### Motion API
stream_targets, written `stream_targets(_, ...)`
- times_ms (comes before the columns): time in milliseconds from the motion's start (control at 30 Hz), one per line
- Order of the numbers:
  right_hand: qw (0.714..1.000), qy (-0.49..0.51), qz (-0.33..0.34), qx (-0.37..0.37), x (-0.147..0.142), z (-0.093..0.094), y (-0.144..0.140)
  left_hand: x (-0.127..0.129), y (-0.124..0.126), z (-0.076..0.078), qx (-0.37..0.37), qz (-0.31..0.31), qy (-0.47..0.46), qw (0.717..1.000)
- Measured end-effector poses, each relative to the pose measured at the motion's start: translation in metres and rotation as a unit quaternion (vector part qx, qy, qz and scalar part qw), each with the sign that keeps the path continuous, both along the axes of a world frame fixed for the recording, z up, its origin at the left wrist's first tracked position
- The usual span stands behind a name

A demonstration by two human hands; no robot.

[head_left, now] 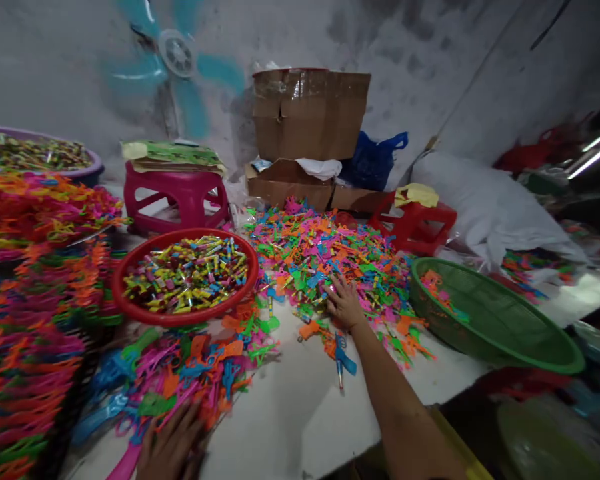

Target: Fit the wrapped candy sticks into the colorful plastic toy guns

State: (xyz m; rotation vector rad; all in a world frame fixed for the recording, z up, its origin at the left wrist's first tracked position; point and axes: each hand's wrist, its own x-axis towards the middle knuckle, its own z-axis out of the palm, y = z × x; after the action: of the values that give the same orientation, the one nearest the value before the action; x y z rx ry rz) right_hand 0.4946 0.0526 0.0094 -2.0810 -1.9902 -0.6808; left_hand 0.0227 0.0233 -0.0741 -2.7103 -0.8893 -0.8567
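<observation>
My right hand (343, 303) reaches to the near edge of a big heap of bright plastic toy guns (325, 250), fingers apart, touching the pieces. Just below it on the white tabletop (275, 413) lie a blue toy gun (346, 359) with a small tube at its end and an orange toy gun (310, 330). My left hand (173, 443), slightly blurred, rests at the front of a smaller pile of toy guns (195, 367), its fingers stretched out. The bottom of this hand is cut off by the frame.
A red basin (185, 319) of small wrapped tubes stands left of the heap. To its right is a green basket (500, 320). Rows of toy guns (35, 360) fill the left side. Behind are a pink stool (180, 200), cardboard boxes (310, 120), a red stool (420, 223) and a fan (177, 53).
</observation>
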Motion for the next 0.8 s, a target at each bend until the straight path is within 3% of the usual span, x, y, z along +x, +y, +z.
stream_targets(100,1.0,0.016,0.006,0.004,-0.013,0.009,-0.004,0.003,-0.005,0.008,-0.017,0.018,-0.009,1.0)
stream_targets(233,0.992,0.11,-0.052,0.029,-0.066,0.014,-0.006,0.006,-0.007,0.006,-0.021,0.016,-0.031,0.999)
stream_targets(400,0.975,0.191,-0.111,-0.019,-0.148,-0.009,0.016,0.011,-0.007,0.002,-0.03,0.042,-0.04,0.998)
stream_targets(500,0.965,0.218,-0.138,-0.047,-0.179,-0.019,0.04,0.011,-0.009,0.004,-0.025,0.046,-0.033,0.998)
stream_targets(633,0.95,0.252,-0.171,-0.074,-0.185,-0.011,0.058,0.007,-0.01,0.01,0.003,0.028,-0.017,0.999)
stream_targets(800,0.945,0.25,-0.202,-0.066,-0.139,0.019,0.048,0.007,-0.011,0.011,-0.009,0.024,-0.036,0.999)
